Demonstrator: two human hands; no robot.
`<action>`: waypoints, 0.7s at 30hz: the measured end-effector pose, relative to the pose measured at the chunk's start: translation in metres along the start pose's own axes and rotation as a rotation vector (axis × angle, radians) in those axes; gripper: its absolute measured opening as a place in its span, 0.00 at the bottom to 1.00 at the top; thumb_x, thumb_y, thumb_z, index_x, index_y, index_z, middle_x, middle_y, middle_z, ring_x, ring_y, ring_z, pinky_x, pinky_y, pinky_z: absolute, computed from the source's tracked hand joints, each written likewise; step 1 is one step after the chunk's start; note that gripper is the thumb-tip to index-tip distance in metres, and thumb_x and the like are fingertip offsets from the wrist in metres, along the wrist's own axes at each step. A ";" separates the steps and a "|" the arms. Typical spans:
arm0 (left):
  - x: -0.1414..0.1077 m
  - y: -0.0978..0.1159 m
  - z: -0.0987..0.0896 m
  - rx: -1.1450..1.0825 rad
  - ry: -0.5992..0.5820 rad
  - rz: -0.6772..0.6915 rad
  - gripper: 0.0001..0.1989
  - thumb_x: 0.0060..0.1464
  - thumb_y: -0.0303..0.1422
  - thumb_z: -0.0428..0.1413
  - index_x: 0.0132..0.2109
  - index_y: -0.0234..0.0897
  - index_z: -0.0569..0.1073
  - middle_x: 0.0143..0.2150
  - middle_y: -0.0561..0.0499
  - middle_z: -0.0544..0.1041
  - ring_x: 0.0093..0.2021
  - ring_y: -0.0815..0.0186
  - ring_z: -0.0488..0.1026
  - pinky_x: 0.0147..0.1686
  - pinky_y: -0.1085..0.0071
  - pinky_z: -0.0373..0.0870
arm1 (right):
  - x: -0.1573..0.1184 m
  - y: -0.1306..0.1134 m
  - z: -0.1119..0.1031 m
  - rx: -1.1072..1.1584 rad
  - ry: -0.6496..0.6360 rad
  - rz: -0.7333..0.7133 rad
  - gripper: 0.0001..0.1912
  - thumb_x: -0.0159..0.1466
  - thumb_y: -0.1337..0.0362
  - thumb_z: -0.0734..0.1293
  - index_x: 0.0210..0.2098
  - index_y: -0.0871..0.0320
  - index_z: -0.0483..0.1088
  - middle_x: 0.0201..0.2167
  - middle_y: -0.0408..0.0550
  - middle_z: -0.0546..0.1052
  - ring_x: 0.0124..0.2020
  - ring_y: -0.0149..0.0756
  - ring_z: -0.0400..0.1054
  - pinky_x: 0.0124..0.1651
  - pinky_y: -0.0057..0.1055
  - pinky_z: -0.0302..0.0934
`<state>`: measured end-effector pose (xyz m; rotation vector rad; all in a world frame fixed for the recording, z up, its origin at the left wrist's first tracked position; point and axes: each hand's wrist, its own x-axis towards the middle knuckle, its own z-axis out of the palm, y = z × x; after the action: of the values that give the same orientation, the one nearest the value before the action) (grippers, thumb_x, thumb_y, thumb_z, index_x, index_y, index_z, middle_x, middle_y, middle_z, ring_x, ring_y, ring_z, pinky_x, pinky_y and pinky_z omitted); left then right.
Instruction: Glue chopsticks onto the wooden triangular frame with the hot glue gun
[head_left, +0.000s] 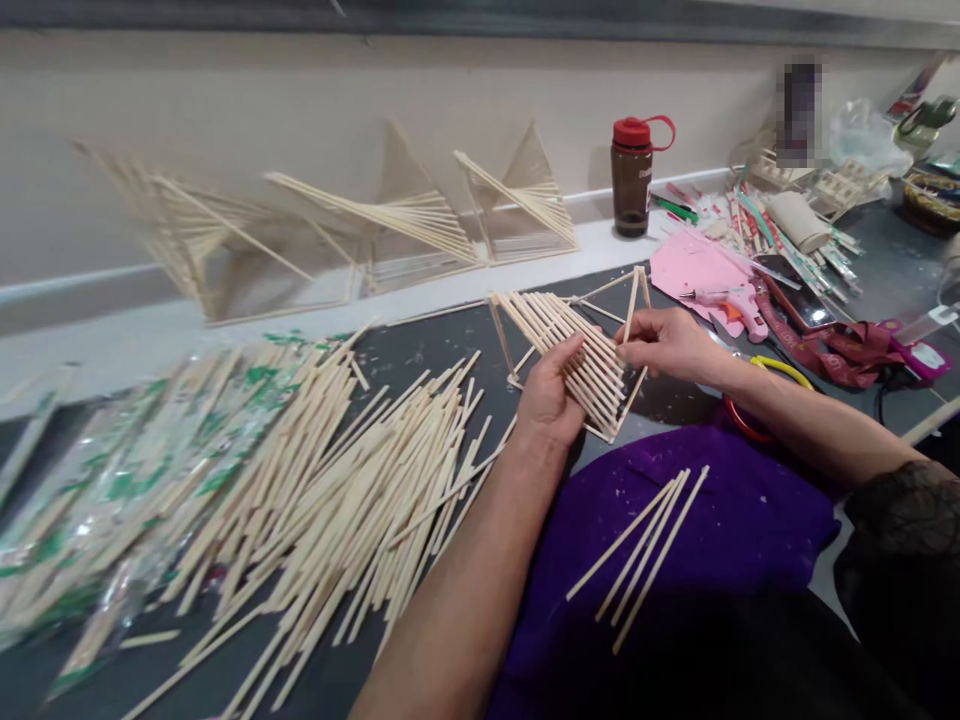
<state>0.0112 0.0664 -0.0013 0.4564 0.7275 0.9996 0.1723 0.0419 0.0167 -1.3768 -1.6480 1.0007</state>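
Observation:
A small frame of pale wooden sticks [559, 335], with a slanted row of sticks fanned across it, is held over the dark table. My left hand [553, 395] is closed around its near left side, thumb lying on the row. At the right side, my right hand [664, 345] pinches at the edge of the frame near an upright stick; whether a loose stick is between those fingertips I cannot make out. Several loose sticks [651, 555] lie on the purple cloth [720, 500] across my lap.
A big heap of wooden sticks [375, 480] and plastic-wrapped bundles [150, 470] cover the left. Finished-looking stick frames [420, 220] lean along the wall. A brown bottle [631, 185], pink glue gun [731, 303], yellow-handled scissors [780, 370] and red strap [817, 350] lie right.

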 end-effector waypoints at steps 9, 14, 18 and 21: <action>-0.002 0.002 0.001 -0.002 0.022 -0.036 0.06 0.52 0.28 0.57 0.32 0.30 0.78 0.26 0.48 0.80 0.27 0.67 0.78 0.33 0.74 0.76 | -0.010 -0.005 -0.007 0.125 -0.073 0.149 0.17 0.66 0.53 0.61 0.31 0.60 0.68 0.23 0.42 0.74 0.17 0.21 0.62 0.18 0.20 0.53; -0.003 0.002 0.003 0.004 0.045 -0.031 0.07 0.52 0.28 0.55 0.31 0.30 0.78 0.25 0.48 0.80 0.25 0.68 0.77 0.30 0.74 0.75 | -0.009 -0.004 -0.004 0.059 -0.064 0.084 0.13 0.62 0.56 0.65 0.31 0.61 0.69 0.22 0.41 0.72 0.18 0.22 0.62 0.21 0.21 0.56; -0.003 0.002 0.003 0.023 0.058 -0.024 0.09 0.53 0.27 0.54 0.31 0.29 0.78 0.24 0.48 0.80 0.25 0.69 0.76 0.28 0.75 0.75 | -0.005 -0.001 -0.001 0.046 -0.049 0.048 0.10 0.59 0.59 0.66 0.30 0.61 0.69 0.22 0.40 0.71 0.19 0.23 0.63 0.22 0.22 0.58; -0.003 0.002 0.002 0.039 0.040 -0.020 0.07 0.52 0.28 0.56 0.31 0.30 0.78 0.25 0.48 0.80 0.25 0.68 0.77 0.28 0.75 0.75 | -0.004 0.000 0.000 0.013 -0.048 0.032 0.09 0.58 0.60 0.66 0.29 0.61 0.69 0.22 0.40 0.71 0.19 0.23 0.62 0.23 0.22 0.57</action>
<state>0.0106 0.0648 0.0021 0.4634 0.7872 0.9789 0.1730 0.0379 0.0164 -1.3837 -1.6568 1.0690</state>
